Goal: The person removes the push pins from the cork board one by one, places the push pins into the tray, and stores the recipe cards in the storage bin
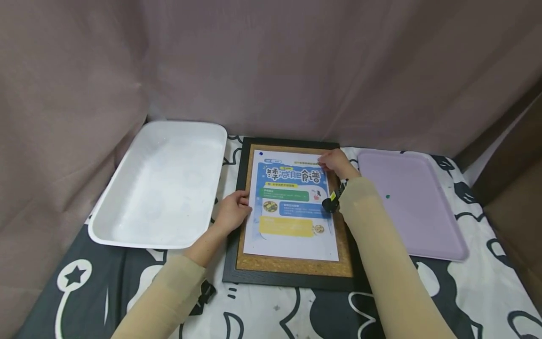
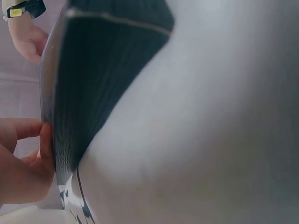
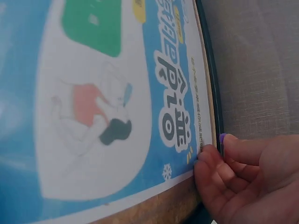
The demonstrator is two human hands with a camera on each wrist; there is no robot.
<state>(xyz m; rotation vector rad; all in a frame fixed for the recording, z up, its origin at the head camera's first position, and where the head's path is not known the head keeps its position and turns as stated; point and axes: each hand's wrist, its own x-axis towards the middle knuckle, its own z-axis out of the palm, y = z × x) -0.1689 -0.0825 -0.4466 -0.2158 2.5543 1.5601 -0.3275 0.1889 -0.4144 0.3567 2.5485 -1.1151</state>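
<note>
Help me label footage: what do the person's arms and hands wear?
Left hand and right hand are ungloved. Left sleeve and right sleeve are beige. The left wrist device and right wrist device are black; the latter bears a yellow patch.

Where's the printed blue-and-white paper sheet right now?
In the head view, the sheet lies on the black-framed cork board, just right of image centre, between the white rectangular tray at left and the lilac rectangular tray at right.
</note>
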